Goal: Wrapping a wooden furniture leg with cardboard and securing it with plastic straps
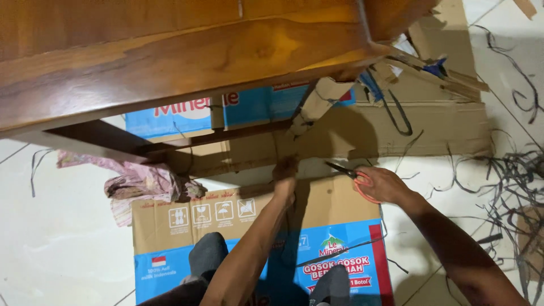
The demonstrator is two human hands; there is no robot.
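At frame centre the left hand (285, 180) grips the cardboard wrapping (317, 144) while the right hand (381, 185), fingers through orange-handled scissors (350, 173), points blades toward it, so a slip could nick those fingers.

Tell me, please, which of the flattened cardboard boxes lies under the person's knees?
The blue-and-brown cardboard box nearest the camera; the other blue box lies farther off, under the wooden furniture.

One wooden table (170, 56) stands over two flattened cardboard boxes printed blue (317, 249), with one plain brown cardboard sheet (442, 130) beyond. There is one pair of orange-handled scissors (354, 177), one crumpled pink cloth (141, 184), and two hands: left hand (285, 175), right hand (385, 184). Many loose dark strips (510, 170) lie on the floor, too tangled to count.
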